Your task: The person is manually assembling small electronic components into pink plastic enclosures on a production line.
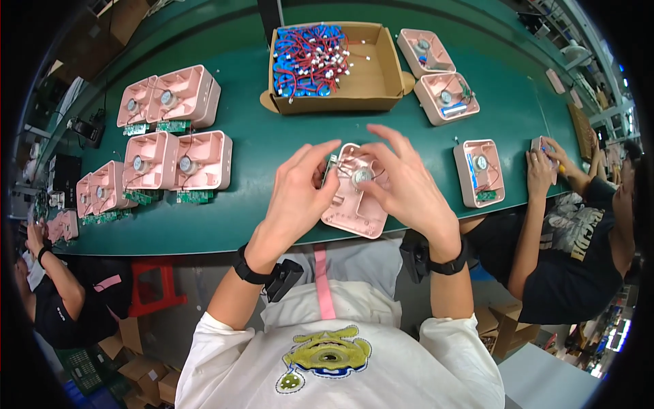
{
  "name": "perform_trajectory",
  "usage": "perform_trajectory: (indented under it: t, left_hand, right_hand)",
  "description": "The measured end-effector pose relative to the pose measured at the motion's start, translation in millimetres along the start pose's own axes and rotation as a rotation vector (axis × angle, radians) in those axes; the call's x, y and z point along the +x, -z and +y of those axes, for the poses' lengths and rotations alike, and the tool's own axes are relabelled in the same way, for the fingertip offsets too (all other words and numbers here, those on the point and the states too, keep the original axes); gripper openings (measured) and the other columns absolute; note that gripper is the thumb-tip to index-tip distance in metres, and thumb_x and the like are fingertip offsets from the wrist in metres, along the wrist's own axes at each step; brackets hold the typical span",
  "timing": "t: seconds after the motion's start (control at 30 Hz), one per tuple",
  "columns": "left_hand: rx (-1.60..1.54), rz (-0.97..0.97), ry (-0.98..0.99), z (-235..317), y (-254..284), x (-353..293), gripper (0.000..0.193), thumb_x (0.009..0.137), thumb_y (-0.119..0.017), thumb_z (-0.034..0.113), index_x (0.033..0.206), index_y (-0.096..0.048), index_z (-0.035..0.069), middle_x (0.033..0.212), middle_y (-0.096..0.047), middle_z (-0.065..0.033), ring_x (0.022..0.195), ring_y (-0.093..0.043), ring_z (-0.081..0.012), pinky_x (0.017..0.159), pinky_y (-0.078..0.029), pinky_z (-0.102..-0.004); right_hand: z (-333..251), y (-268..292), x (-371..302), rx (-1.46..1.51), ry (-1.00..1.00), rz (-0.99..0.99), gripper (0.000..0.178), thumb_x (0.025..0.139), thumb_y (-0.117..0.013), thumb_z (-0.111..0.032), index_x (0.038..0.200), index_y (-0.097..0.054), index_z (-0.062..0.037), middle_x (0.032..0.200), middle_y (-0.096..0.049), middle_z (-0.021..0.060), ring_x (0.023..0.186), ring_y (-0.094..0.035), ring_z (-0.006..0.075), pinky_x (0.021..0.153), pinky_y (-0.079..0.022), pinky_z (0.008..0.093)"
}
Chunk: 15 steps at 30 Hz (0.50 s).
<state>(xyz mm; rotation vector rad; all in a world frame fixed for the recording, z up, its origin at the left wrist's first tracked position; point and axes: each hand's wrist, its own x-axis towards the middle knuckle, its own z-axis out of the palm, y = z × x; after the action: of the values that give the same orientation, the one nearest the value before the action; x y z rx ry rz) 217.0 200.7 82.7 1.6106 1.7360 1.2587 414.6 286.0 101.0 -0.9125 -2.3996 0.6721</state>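
Note:
In front of me a pink plastic housing (353, 219) lies on the green table with its inside facing up. A round silver speaker (362, 175) with thin wires sits in its upper part. My left hand (300, 187) pinches a small green circuit board (330, 168) at the housing's left edge, its fingers partly hiding the board. My right hand (412, 184) is over the housing's right side, its fingers apart and curved. The right thumb is close to the speaker; whether it touches cannot be made out. Nothing shows in that hand.
A cardboard box (371, 102) beyond the housing holds blue-wrapped cells with red wires. Pink housings (204, 160) with hanging boards stand in rows at left. Other housings (479, 174) with blue cells are at right. Co-workers' hands (539, 170) work on both sides.

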Motion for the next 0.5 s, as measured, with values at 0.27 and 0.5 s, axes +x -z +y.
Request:
perform_trajectory:
  t: [0.27, 0.5]
  left_hand:
    - [0.140, -0.130, 0.061, 21.2, 11.1, 17.5, 0.018, 0.092, -0.070, 0.009, 0.105, -0.071, -0.002, 0.088, -0.067, -0.0160, 0.072, -0.064, -0.0329, 0.066, -0.052, -0.0448]
    - [0.315, -0.091, -0.026, 17.6, 11.3, 7.0, 0.015, 0.091, -0.070, 0.008, 0.103, -0.072, -0.001, 0.087, -0.066, -0.0163, 0.081, -0.062, -0.0352, 0.074, -0.053, -0.0463]
  right_hand:
    - [-15.9, 4.1, -16.8, -0.151, -0.172, -0.076, 0.031, 0.095, -0.075, -0.025, 0.116, -0.070, -0.0027, 0.107, -0.070, 0.0185, 0.098, -0.069, 0.0402, 0.083, -0.056, 0.0493]
    - [-40.2, -0.8, -26.8, -0.307, -0.367, -0.091, 0.026, 0.097, -0.074, -0.026, 0.107, -0.070, -0.0017, 0.093, -0.070, 0.0175, 0.080, -0.072, 0.0394, 0.068, -0.057, 0.0494]
